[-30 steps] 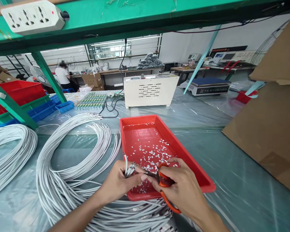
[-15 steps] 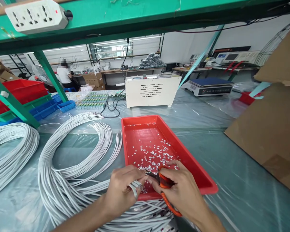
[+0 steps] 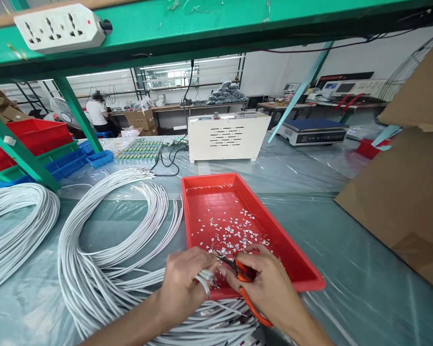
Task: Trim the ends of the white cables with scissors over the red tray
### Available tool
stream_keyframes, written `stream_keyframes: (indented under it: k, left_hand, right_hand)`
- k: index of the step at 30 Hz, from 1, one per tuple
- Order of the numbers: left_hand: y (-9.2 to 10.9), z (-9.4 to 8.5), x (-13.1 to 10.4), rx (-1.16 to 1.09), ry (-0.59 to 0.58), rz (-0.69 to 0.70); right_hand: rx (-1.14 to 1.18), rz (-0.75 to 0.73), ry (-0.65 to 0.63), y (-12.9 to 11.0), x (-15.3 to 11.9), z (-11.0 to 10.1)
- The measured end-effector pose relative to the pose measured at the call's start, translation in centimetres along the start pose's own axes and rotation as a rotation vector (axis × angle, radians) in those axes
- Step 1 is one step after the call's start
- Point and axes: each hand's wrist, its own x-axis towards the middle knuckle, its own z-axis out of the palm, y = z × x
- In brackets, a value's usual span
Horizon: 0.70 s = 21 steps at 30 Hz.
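My left hand (image 3: 189, 278) is closed around the ends of a few white cables (image 3: 205, 278), above the near edge of a red tray (image 3: 292, 245). In my right hand (image 3: 269, 283) is a pair of orange-handled scissors (image 3: 251, 305), their dark blades reaching toward my left fingertips. Small silvery-white scraps (image 3: 234, 230) lie scattered over the tray's floor. A large coil of white cables (image 3: 75, 259) spreads to the left and passes below my hands. The cable tips between my left fingers are mostly hidden.
A second cable coil (image 3: 43, 211) lies at the far left. Behind the tray stands a cream-coloured machine (image 3: 227, 139), with a scale (image 3: 310, 132) to its right. A cardboard box (image 3: 404, 206) rises at the right, and a green beam with a power strip (image 3: 59, 29) crosses overhead.
My right hand and the scissors have shifted very slightly left. My left hand keeps its hold on the cables in nearly the same place.
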Motion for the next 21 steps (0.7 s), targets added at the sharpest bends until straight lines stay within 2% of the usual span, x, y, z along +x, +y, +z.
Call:
stream_keyframes:
  k: [1, 3, 7, 10, 15, 21]
  left_hand:
    - [0.0, 0.0, -0.1, 0.044, -0.012, 0.051]
    - [0.2, 0.0, -0.1, 0.038, -0.018, 0.02]
    - [0.4, 0.4, 0.4, -0.196, 0.045, -0.315]
    - [0.4, 0.6, 0.7, -0.292, 0.072, -0.437]
    - [0.4, 0.8, 0.5, -0.353, 0.09, -0.47]
    - [0.7, 1.0, 0.6, -0.372, 0.071, -0.484]
  right_hand:
    - [0.003, 0.021, -0.022, -0.1, 0.0, 0.1]
    - [0.008, 0.028, -0.048, -0.1, 0.0, 0.0]
    - [0.11, 0.051, -0.082, -0.4, 0.0, -0.4]
    - [0.379, 0.148, -0.056, -0.6, 0.0, -0.6]
    - [0.819, 0.255, 0.025, -0.8, 0.0, 0.0]
    - [0.938, 0.285, 0.067, -0.6, -0.1, 0.7]
